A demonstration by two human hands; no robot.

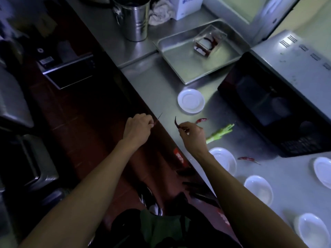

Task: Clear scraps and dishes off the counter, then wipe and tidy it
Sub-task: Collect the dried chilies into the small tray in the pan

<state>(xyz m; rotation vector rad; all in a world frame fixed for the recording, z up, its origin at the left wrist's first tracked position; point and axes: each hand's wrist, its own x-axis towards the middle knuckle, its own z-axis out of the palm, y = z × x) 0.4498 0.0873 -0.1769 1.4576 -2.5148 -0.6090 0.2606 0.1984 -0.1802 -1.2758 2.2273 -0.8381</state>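
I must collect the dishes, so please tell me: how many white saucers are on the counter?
5. One lies near the metal tray; one sits partly behind the right forearm; one and one lie along the near edge; one is cut by the frame's right border. More may lie outside.

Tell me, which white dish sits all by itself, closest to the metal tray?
The white dish just in front of the metal tray, beyond both hands. The other four cluster nearer the person, along the counter's right side.

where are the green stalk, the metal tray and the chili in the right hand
green stalk (220, 132), head view, middle of the stem
metal tray (180, 66), head view, bare floor of the tray
chili in the right hand (176, 122), head view, middle of the dark curved pod
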